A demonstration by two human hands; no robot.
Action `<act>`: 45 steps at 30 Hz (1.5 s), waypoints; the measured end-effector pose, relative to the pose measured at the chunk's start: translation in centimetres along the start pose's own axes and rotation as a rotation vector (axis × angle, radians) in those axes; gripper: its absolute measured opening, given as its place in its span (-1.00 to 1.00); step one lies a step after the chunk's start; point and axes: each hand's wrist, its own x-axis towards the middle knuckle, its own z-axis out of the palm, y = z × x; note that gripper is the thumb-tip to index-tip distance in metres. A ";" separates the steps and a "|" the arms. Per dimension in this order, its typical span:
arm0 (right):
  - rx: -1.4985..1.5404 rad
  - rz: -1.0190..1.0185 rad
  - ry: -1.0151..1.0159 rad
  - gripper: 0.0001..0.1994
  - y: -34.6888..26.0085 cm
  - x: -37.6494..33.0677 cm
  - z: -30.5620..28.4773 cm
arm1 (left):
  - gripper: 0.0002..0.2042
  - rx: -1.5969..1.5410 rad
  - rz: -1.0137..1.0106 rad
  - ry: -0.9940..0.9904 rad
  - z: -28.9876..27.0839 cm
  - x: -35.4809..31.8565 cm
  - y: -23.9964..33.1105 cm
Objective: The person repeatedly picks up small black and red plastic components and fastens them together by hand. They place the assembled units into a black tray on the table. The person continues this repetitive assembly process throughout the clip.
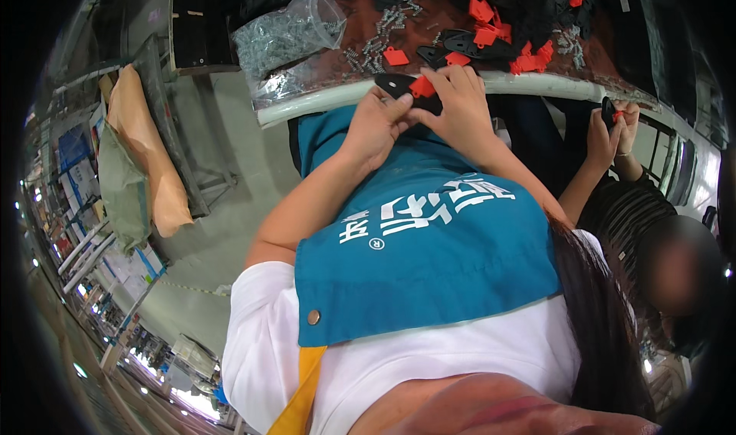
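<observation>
In front of my body, at the near edge of the table, both hands meet on one flat black plastic part (393, 85) with a pointed end and a small hole. My left hand (369, 131) pinches it from below with the thumb on top. A small red plastic piece (422, 87) sits against the black part, and the fingers of my right hand (464, 107) close over the two. Those fingers partly cover where red and black meet. Just beyond, a loose red piece (395, 56) lies on the table near scattered springs (376, 50).
The brown tabletop (437, 9) has a white padded edge (314, 104). On it are a clear bag of small metal parts (287, 36), red pieces (484, 34) and black parts. At right, a co-worker's hands (613, 132) hold a similar part. Cloths (142, 151) hang at left.
</observation>
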 end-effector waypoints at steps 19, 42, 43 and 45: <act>-0.289 -0.017 0.224 -0.70 4.7 0.0 -0.2 | -0.77 -0.065 -0.025 -0.018 -0.2 1.7 1.2; -0.242 -0.237 0.107 -0.74 6.3 15.5 2.6 | -0.84 -0.086 0.071 0.011 -2.5 2.6 1.8; -0.269 -0.126 0.025 -0.66 5.5 15.8 3.5 | -0.85 -0.100 0.069 0.018 -2.6 2.8 1.7; -0.342 0.001 -0.065 -0.49 4.4 16.4 4.8 | -0.85 -0.097 0.059 -0.007 -1.8 2.4 1.9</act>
